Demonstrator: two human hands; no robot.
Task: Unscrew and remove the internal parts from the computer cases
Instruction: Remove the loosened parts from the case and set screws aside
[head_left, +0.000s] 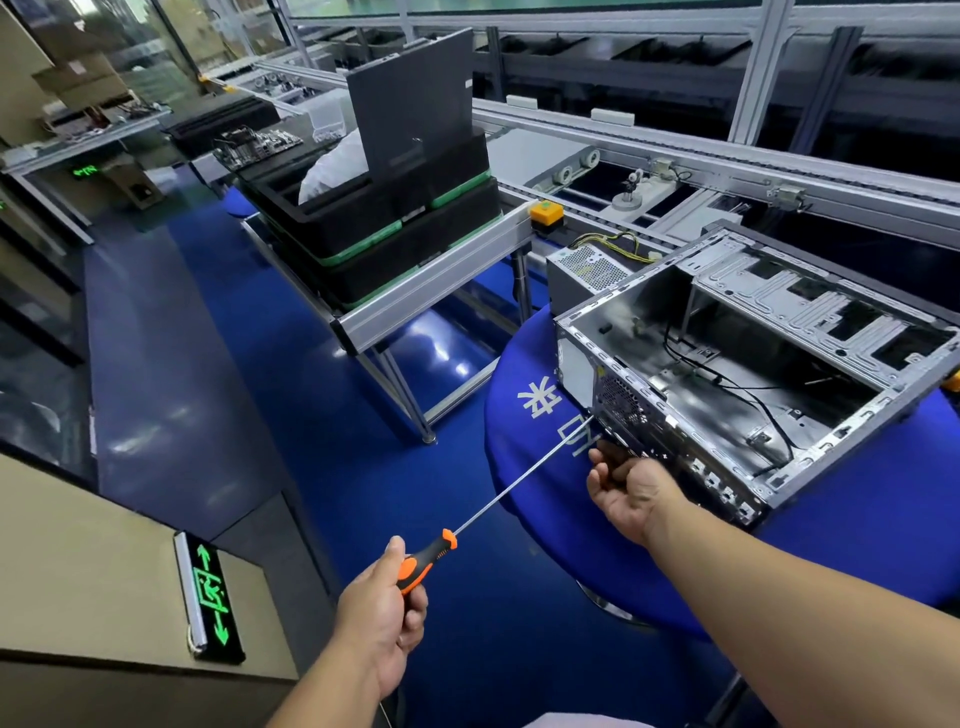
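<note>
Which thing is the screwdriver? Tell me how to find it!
Find the big open metal computer case on the blue round table. A thin silver rod slants down from its back corner to the left hand. That is the screwdriver, the only thing with an orange-and-black handle.

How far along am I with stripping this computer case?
Done, apparently: the computer case is open and mostly bare, and a power supply sits outside behind it. In hand: your left hand grips the screwdriver, tip at the rear panel, while your right hand steadies that panel's edge. Left: that fastener, plus the black cables inside.
</note>
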